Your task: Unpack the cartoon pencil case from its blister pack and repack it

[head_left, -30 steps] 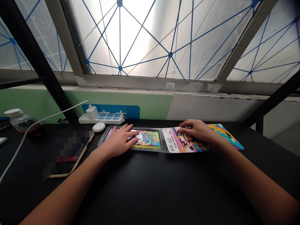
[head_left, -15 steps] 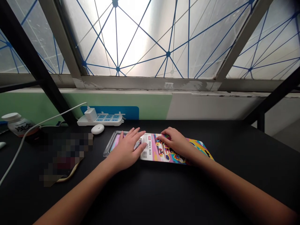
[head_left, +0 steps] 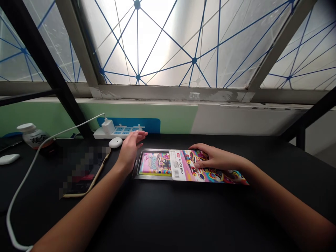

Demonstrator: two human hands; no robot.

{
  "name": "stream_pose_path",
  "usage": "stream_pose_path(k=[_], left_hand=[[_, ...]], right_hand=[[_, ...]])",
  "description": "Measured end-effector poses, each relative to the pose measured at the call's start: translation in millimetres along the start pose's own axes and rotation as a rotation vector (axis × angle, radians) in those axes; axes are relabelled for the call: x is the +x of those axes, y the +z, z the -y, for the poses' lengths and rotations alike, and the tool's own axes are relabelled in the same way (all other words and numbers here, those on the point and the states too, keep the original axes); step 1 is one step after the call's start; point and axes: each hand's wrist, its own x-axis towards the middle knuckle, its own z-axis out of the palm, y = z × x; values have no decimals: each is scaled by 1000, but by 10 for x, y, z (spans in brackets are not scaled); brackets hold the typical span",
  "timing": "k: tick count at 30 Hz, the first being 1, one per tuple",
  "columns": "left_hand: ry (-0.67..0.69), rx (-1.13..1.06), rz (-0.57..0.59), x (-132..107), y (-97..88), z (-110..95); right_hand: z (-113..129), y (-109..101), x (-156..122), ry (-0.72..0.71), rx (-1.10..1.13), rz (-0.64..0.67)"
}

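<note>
On the black desk (head_left: 168,217), a printed card (head_left: 189,172) is being touched by the right hand (head_left: 216,158)

At the middle of the desk, a clear plastic tray (head_left: 154,177) holding a colourful box (head_left: 154,163) is being partly covered by the card, marked "PENCIL BOX". The card's upper face is being touched by the right hand, whose thumb and forefinger are being held apart; whether the card is being gripped cannot be told. Near the tray's left end, the left hand (head_left: 129,148) is being held loosely extended, with nothing visibly grasped; whether the tray is being touched by it cannot be told. Behind its fingertips, a white power strip (head_left: 123,132) is being partly hidden. Farther left, a white-capped bottle (head_left: 33,135) is being crossed in view by a white cable (head_left: 9,224).
</note>
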Motion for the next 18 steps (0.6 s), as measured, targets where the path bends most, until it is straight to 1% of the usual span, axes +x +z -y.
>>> stream_pose_path(k=[2, 5, 9, 12, 14, 15, 17, 18], left_hand=[[-39, -88, 3, 11, 4, 49], [-57, -170, -8, 1, 28, 56], [-80, -302, -34, 1, 31, -7], [-74, -320, -29, 5, 19, -35], [-62, -256, -28, 12, 10, -30], [-38, -173, -20, 19, 3, -23], [42, 63, 16, 34, -12, -3], [89, 184, 39, 38, -21, 6]], right_hand=[[36, 16, 12, 38, -10, 5], [193, 71, 78, 60, -63, -12], [551, 186, 283, 13, -153, 26], [870, 305, 517, -73, -210, 44], [1061, 365, 663, -143, -248, 48], [1135, 380, 718, -175, -268, 39], [1213, 376, 769, -225, -298, -5], [1209, 359, 760, -237, -305, -35]])
